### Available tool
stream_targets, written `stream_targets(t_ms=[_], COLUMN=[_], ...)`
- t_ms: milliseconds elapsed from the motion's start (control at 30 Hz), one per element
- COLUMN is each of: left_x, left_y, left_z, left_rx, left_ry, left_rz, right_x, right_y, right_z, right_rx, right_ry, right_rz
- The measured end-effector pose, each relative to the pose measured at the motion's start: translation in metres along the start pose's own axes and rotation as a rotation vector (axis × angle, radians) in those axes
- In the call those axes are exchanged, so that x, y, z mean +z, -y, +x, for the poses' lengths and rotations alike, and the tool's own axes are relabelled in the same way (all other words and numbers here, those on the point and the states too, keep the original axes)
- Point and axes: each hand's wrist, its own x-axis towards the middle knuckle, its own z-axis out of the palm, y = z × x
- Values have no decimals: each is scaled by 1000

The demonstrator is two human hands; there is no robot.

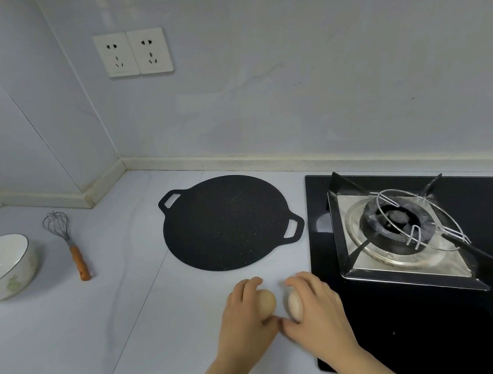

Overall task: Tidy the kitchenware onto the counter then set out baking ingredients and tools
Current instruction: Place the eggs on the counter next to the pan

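Gripping the darker egg (267, 305), left hand (244, 320) sits beside right hand (317, 307), gripping the paler egg (295, 306).

You held two eggs side by side, just apart: the tan egg (268, 304) in your left hand (247, 318), the paler egg (295, 306) in your right hand (317, 306), fingers curled over each. Just behind them lay the flat black two-handled griddle (228, 223) on the counter (132, 327). Far left, the orange-handled whisk (67, 241) lay beside the upright white bowl (21, 273).
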Motion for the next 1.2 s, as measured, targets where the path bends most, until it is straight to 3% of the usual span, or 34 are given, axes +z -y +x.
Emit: stream_targets(t_ms=[733,1200], left_x=[0,-3], left_y=[10,13], left_z=[-15,-26], left_rx=[81,32], left_ry=[1,-11], left_rz=[-75,-85], right_x=[3,-1], right_y=[-3,-4], right_z=[-8,-20], right_rx=[-16,-7], right_ry=[-14,11], right_rz=[38,71])
